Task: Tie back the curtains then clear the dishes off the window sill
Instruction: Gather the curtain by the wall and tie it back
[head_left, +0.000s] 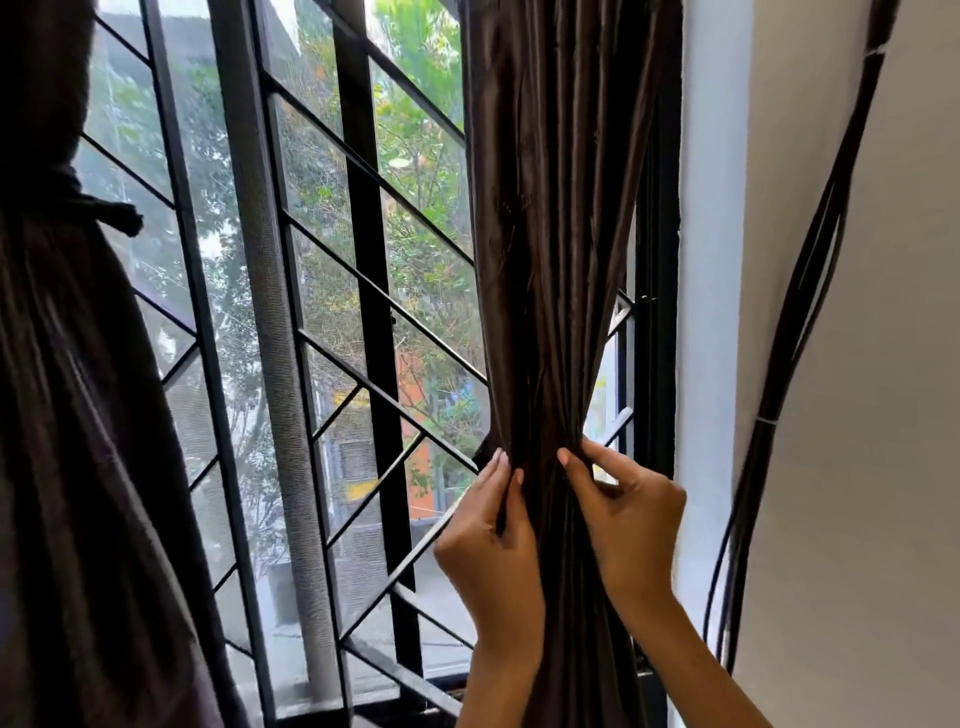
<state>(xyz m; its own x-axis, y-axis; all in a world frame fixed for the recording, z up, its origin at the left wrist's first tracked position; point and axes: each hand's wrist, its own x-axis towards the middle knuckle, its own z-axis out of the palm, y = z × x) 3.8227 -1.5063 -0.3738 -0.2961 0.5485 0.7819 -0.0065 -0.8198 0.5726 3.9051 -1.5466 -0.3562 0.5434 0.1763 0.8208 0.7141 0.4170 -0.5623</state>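
Observation:
The right curtain (561, 218), dark brown and glossy, hangs gathered into a narrow bunch at the window's right side. My left hand (493, 540) grips the bunch from the left, fingers curled on a dark strip of fabric. From the right, my right hand (623, 509) pinches the folds at the same height. The left curtain (78, 415) hangs at the far left, cinched by a knotted dark tie (104, 210). No dishes show in view.
A black metal window grille (363, 312) with diagonal bars and mesh screens fills the middle. A bundle of black cables (800, 312) runs down the white wall (857, 467) on the right. The sill's dark lower frame (405, 691) shows at the bottom.

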